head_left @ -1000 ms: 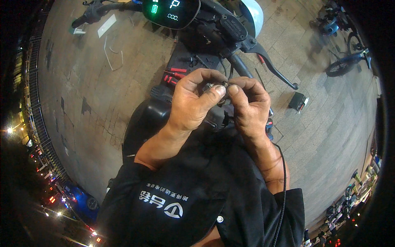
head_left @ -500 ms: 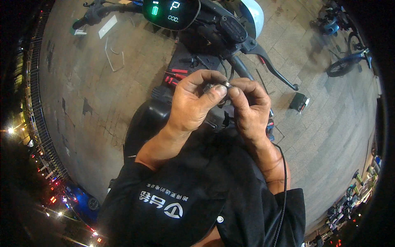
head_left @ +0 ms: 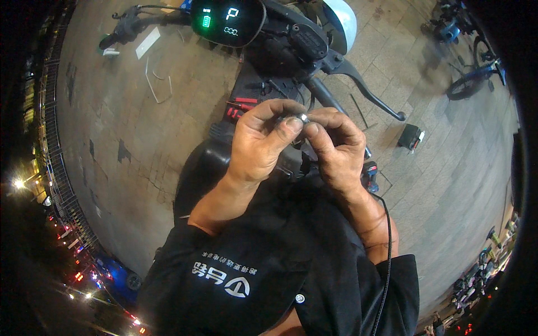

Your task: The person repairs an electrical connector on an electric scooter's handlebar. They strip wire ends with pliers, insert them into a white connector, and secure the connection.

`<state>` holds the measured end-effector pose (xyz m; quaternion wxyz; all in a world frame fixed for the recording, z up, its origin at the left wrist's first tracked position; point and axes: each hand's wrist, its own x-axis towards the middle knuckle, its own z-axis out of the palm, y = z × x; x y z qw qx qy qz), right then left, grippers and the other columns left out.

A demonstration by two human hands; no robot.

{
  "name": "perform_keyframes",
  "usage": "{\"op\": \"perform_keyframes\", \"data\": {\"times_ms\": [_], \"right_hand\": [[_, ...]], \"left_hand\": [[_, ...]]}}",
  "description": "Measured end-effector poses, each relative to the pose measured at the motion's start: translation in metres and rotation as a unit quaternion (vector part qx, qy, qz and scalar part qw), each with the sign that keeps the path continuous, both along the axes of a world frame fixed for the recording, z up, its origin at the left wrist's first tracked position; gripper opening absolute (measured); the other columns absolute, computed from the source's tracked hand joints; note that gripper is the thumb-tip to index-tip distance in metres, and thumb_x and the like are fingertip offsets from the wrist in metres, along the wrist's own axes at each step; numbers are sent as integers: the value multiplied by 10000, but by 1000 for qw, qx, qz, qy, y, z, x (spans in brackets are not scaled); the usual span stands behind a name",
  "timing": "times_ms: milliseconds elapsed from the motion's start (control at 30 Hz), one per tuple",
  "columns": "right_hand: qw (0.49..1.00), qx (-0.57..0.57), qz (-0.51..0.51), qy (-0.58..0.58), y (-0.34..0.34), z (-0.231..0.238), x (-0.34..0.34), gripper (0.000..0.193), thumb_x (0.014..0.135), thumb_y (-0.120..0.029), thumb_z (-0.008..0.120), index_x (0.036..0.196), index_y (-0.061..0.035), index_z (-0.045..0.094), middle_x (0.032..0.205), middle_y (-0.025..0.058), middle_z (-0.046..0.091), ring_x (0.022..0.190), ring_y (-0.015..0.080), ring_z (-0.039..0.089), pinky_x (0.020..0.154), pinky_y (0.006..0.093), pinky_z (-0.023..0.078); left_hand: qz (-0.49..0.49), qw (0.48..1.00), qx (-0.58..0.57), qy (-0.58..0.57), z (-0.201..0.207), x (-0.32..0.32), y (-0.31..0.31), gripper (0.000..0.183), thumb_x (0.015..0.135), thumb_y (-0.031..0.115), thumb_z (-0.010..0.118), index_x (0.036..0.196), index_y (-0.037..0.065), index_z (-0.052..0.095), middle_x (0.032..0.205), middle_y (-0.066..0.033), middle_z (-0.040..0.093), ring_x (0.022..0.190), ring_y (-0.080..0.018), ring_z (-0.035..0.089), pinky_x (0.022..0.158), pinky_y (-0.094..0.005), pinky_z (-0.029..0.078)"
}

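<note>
Night; grey paving is seen spread all around. A black electric scooter is parked on it, its handlebars crossing the top of the view. A black shirt is worn by the person, its short sleeves ending near the elbows. A blue bicycle is parked well apart, upper right. On the scooter, a display is lit, a green battery symbol shown; the brake lever is angled toward the lower right.

Left hand and right hand are held close together below the handlebars, other fingers curled. A black box is set on the paving, right. A red-handled screwdriver is laid just beyond the left hand. A small metallic piece is pinched where both thumbs and index fingers are nearly closed together; its exact shape cannot be told.
</note>
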<state>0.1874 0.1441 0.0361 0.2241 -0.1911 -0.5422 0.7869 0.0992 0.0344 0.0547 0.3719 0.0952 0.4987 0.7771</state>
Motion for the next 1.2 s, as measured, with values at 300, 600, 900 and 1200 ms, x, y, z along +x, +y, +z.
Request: {"op": "perform_keyframes", "data": {"times_ms": [300, 600, 900, 1200], "right_hand": [[983, 149, 38, -100, 16, 28, 4, 103, 844, -61, 620, 911, 15, 641, 809, 48, 658, 729, 111, 616, 670, 249, 496], [973, 19, 128, -191, 39, 42, -3, 139, 832, -90, 643, 914, 20, 626, 737, 34, 644, 681, 96, 601, 629, 233, 485], [977, 96, 175, -77, 21, 14, 72, 138, 873, -108, 593, 900, 28, 604, 834, 98, 631, 714, 138, 582, 656, 268, 472], [933, -11, -14, -360, -29, -246, 72, 191, 939, -176, 553, 941, 3, 620, 844, 56, 623, 714, 111, 547, 643, 234, 443]], "left_hand": [[-26, 999, -4, 32, -2, -3, -3, 182, 891, 24, 608, 1072, 8, 607, 922, -19, 629, 817, -74, 584, 755, -213, 492], [-49, 999, -10, 20, -2, -4, -2, 175, 887, 25, 613, 1061, 8, 614, 935, -22, 624, 827, -78, 581, 752, -219, 486], [-80, 994, 55, -51, -18, -30, -17, 210, 866, 111, 630, 1034, -11, 599, 869, -81, 635, 675, -160, 640, 643, -280, 508], [-41, 972, 187, -140, -37, -25, -19, 254, 841, 112, 674, 1061, -3, 619, 910, -55, 650, 783, -130, 624, 676, -261, 520]]}}
